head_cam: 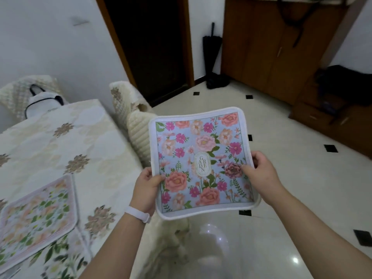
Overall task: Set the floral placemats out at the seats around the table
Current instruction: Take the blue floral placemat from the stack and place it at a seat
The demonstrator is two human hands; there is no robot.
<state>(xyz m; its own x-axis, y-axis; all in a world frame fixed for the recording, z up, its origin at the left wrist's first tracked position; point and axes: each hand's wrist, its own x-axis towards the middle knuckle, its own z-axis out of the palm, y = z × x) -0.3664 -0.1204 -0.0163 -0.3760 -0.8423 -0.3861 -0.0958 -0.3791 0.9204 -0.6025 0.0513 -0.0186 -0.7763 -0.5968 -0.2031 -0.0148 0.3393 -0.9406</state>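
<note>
The table [60, 141] stands at the left, with 1 placemat [36, 218] lying on its near part and a bag [43, 101] at its far end. To its right, above the floor [281, 178], both hands hold another placemat [203, 162] by its side edges, the left hand [147, 190] on the left, the right hand [261, 174] on the right. A chair [132, 113] stands between the table and this placemat, and an umbrella [211, 49] leans in the far corner, left of a cabinet [271, 47].

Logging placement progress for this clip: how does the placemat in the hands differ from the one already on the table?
The held placemat is in the air over the floor, gripped by the left hand and right hand; the table placemat lies flat on the tablecloth, untouched. The held one looks vivid blue with pink blooms; the table one looks paler and greener. Both are floral with pale borders and rounded corners.
</note>
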